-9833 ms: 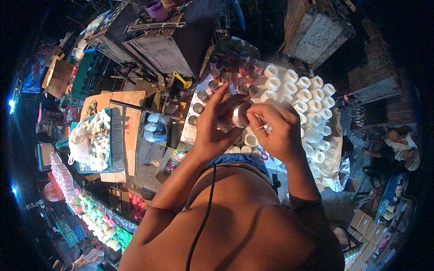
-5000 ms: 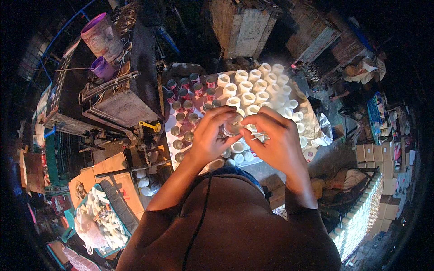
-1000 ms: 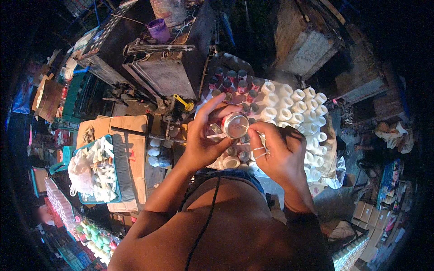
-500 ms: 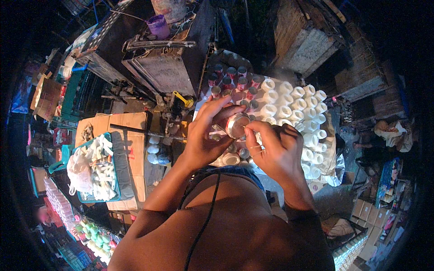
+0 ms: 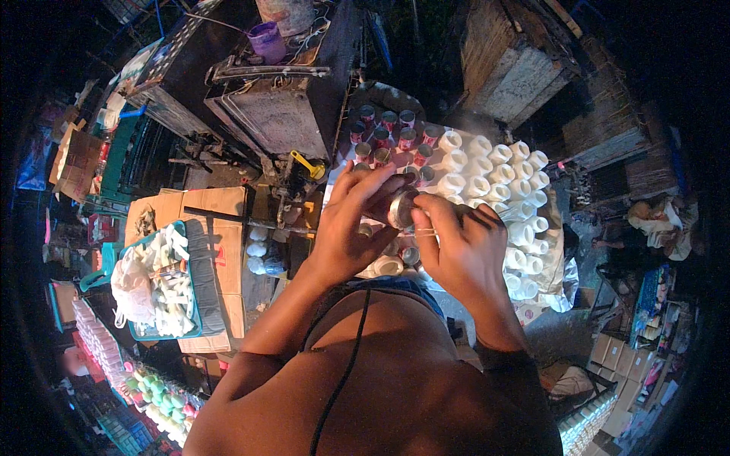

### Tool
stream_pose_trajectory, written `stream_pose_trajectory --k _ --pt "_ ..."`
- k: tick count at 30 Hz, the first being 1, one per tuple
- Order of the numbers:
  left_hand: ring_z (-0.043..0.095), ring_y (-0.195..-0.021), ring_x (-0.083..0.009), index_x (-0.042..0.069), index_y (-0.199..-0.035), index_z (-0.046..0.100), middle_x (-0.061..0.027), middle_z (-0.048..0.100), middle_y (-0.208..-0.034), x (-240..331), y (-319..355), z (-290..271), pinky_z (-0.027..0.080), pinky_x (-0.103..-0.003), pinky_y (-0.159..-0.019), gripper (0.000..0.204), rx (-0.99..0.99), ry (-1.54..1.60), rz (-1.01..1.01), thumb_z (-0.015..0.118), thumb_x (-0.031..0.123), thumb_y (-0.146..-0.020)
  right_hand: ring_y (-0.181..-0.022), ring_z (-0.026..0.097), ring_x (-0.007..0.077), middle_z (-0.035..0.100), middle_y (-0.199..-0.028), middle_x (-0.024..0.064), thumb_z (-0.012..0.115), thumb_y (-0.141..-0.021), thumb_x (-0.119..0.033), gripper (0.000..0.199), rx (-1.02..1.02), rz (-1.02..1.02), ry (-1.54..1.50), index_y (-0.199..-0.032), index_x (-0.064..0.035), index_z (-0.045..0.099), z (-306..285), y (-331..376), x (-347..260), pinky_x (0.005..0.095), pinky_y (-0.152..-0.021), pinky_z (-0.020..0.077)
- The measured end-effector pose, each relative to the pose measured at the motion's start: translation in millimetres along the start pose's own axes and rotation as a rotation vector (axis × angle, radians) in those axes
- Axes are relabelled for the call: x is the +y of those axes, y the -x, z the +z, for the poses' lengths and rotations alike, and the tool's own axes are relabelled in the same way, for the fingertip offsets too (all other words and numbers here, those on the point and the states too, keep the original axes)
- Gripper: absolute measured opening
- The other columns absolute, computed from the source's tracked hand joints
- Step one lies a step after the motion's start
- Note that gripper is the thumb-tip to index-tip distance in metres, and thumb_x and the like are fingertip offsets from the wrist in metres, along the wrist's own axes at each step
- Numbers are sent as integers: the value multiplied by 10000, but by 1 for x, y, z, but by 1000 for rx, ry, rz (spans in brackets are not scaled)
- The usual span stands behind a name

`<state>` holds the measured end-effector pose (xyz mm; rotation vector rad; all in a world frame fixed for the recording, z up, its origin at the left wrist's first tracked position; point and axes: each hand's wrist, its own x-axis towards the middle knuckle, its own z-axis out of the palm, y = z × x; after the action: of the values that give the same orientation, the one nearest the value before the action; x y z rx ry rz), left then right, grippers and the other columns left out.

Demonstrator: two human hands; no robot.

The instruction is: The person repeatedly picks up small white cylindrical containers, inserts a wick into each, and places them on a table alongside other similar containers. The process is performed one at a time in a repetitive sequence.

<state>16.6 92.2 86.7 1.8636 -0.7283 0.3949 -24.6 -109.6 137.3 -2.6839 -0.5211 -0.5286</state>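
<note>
My left hand (image 5: pixel 351 228) grips a small round cup-like container (image 5: pixel 401 207), held sideways above a board (image 5: pixel 334 178) of similar cups. My right hand (image 5: pixel 460 247) meets it from the right, fingertips on the container's open end, a thin band looped around its fingers. Below the hands stand rows of red-and-metal cups (image 5: pixel 388 129) at the far side and white cups (image 5: pixel 498 171) to the right.
A dark metal machine (image 5: pixel 277 99) stands beyond the board, with a purple bucket (image 5: pixel 268 38) on top. At left a teal basket (image 5: pixel 163 281) of white pieces rests on cardboard boxes (image 5: pixel 217 216). Another person (image 5: pixel 658 220) sits at the far right.
The container and both hands have drawn closer together; my right hand's fingers have moved up onto the container's open end. The view shifted slightly.
</note>
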Motion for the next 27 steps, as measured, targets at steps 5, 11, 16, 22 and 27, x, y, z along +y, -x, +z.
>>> stream_pose_trajectory --k 5,11,16,22,27 --pt "641 -1134 -342 57 -1505 535 -140 707 -1191 -2 8 5 407 -492 -1157 935 -20 37 -41 871 -40 -638 -712 725 329 719 -788 104 691 -883 -60 346 -55 78 -245 -1208 -83 574 -1 2 0 441 -648 551" --pt "635 -1133 -355 86 -1467 575 -149 701 -1201 -2 7 14 386 -542 -1183 905 6 -46 40 894 11 -623 -742 728 385 712 -786 140 680 -902 -17 428 5 32 -422 -1276 -38 474 9 3 10 482 -624 540" --pt "663 -1196 -351 84 -1401 575 -134 728 -1297 1 7 15 340 -595 -1213 812 -48 -78 61 909 3 -665 -698 725 369 727 -825 128 734 -948 -107 401 -15 167 -444 -1282 -97 512 6 5 10 460 -603 539" --pt "643 -1128 -340 86 -1321 650 -107 712 -1330 4 7 13 399 -544 -1165 714 -14 -35 61 847 -31 -644 -637 715 332 716 -750 84 795 -934 -278 278 16 196 -174 -1135 -152 650 -3 7 11 445 -562 535" --pt "647 -1160 -341 85 -1323 622 -109 710 -1354 4 4 16 386 -560 -1177 725 3 -39 77 866 -26 -649 -640 715 324 715 -738 69 764 -947 -216 124 86 153 -212 -1024 -157 686 0 6 9 434 -584 548"
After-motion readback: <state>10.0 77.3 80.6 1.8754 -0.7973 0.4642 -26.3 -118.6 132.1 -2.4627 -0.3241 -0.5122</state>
